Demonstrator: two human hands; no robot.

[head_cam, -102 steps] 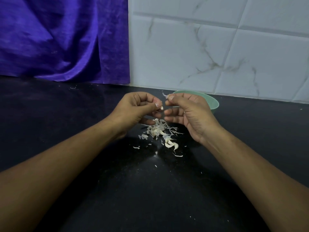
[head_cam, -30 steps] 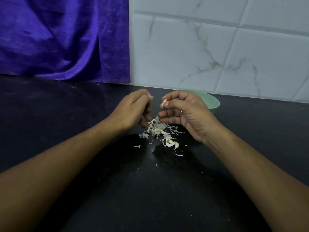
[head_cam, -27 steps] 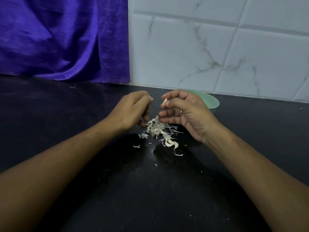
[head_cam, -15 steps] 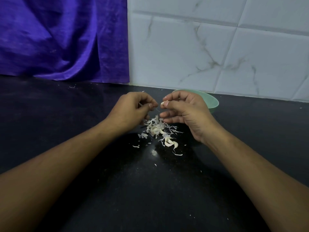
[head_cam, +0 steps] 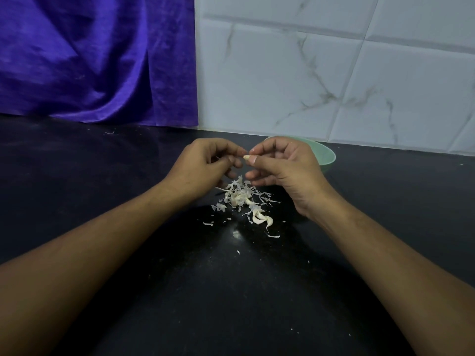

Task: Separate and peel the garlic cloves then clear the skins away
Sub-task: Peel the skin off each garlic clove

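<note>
My right hand (head_cam: 282,170) pinches a small pale garlic clove (head_cam: 246,157) between thumb and forefinger, just above the counter. My left hand (head_cam: 205,168) is curled close beside it, its fingertips touching the clove's tip; a thin sliver of skin shows by its fingers. Below both hands lies a pile of white garlic skins (head_cam: 240,195) on the black counter (head_cam: 180,291). Two whitish cloves (head_cam: 262,219) lie at the pile's near edge. A pale green bowl (head_cam: 326,155) stands behind my right hand, mostly hidden by it.
A purple cloth (head_cam: 90,60) hangs at the back left. White marbled tiles (head_cam: 334,73) form the back wall on the right. Small skin flakes (head_cam: 208,223) are scattered on the counter around the pile.
My hands drew apart, my left dipping towards the pile, then came together again. The clove has stayed in my right hand's pinch throughout. The pile looks unchanged.
</note>
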